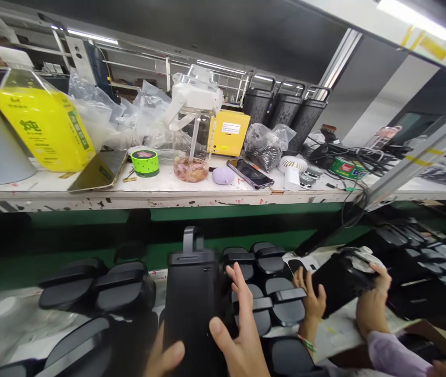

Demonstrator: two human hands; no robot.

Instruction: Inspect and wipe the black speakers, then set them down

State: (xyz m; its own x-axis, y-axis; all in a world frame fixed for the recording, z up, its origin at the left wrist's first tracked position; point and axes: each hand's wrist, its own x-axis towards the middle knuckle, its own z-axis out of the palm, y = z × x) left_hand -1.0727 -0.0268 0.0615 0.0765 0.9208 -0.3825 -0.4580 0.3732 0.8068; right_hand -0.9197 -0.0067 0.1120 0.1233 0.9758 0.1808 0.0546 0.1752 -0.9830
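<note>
An upright black box-shaped device (191, 298) with a loop handle on top is in front of me. My left hand (165, 353) grips its lower left side, thumb across the front, other fingers mostly hidden. At its right side is my right hand (242, 324), fingers stretched and apart, thumb tip close to the device's edge; whether it touches I cannot tell. More black devices with handles stand around it, some at the left (124, 288) and several at the right (285, 298).
Another person's hands (372, 303) hold a black device (336, 283) at the right. Above runs a white shelf (191, 198) bearing a yellow jug (45, 125), a clear drink bottle (193, 131), green tape (144, 163), a phone (252, 174) and cables. A metal post (411, 157) slants at the right.
</note>
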